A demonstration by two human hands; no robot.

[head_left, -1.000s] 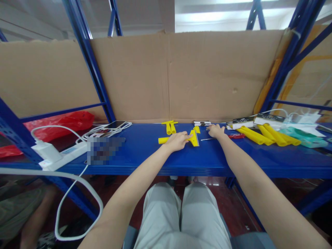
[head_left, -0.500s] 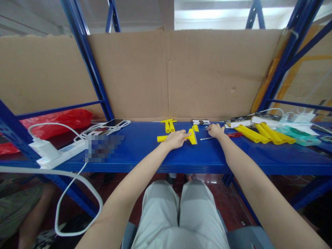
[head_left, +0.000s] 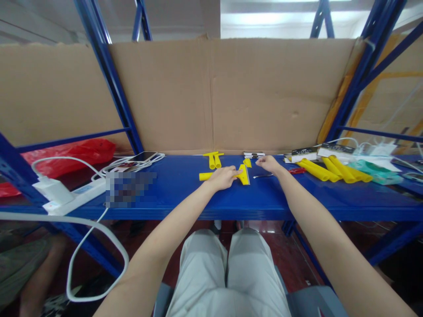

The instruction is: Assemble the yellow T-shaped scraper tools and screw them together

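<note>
My left hand [head_left: 225,178] is closed around a yellow scraper [head_left: 243,175], which lies on the blue shelf with its handle to the left and its metal blade edge to the right. Just right of the blade, my right hand [head_left: 268,163] is closed in a pinch; whatever its fingertips hold is too small to make out. Below that hand lies a screwdriver with a red handle [head_left: 297,170], its thin shaft pointing left. A small yellow piece [head_left: 247,163] rests behind the scraper's head.
Two yellow scraper handles [head_left: 214,160] stand farther back, near a small stack of blades [head_left: 254,155]. Several yellow handles [head_left: 330,169] and boxes [head_left: 304,154] lie at right. A power strip [head_left: 77,196] with cables is at left. Cardboard [head_left: 211,97] closes the back.
My right hand has drawn slightly left, toward the scraper's head, with its fingers pinched. My left hand keeps its hold on the scraper.
</note>
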